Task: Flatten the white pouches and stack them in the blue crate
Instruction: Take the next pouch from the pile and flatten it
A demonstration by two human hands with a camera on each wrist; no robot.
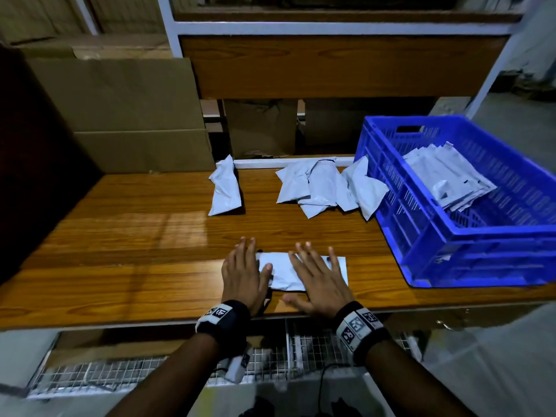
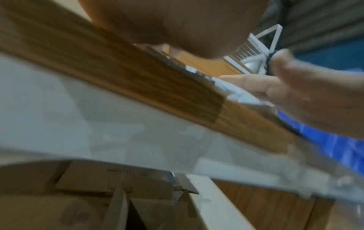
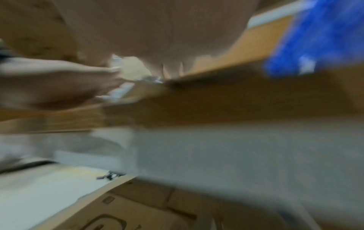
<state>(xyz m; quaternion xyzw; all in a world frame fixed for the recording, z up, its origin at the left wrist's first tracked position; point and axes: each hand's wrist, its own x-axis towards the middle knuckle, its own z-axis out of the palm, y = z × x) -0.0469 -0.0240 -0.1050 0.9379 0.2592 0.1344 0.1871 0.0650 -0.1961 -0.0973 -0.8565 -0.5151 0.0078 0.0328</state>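
Currently both hands lie flat, palms down, fingers straight and spread, on one white pouch (image 1: 281, 270) near the front edge of the wooden worktop (image 1: 135, 236). Left hand (image 1: 243, 273) covers the pouch's left end, thumb resting on it; right hand (image 1: 319, 278) covers the middle and right part. Nothing is gripped, fingers only press. Each wrist wears a black band with printed marker tags.

Further back on the worktop: a single crumpled pouch (image 1: 225, 188) standing apart to the left, and a loose pile of pouches (image 1: 325, 188) overlapping each other, its right edge touching the blue crate (image 1: 469, 236). The crate sits at the right end of the worktop, tilted slightly in view, with a stack of flattened pouches (image 1: 448, 179) inside against its far side. The crate's near wall stands between the hands and that stack.

Behind the worktop: flat cardboard sheets (image 1: 120, 115) leaning at the left, a white-framed shelf with a wood panel (image 1: 331, 64), and boxes under it. A wire mesh rack (image 1: 301, 350) shows below the front edge.

Both wrist views are motion-blurred: the left wrist view shows the palm (image 2: 177, 28) on the worktop edge and the other hand (image 2: 315, 96) on the pouch; the right wrist view shows little beyond blurred blue crate (image 3: 325, 38).
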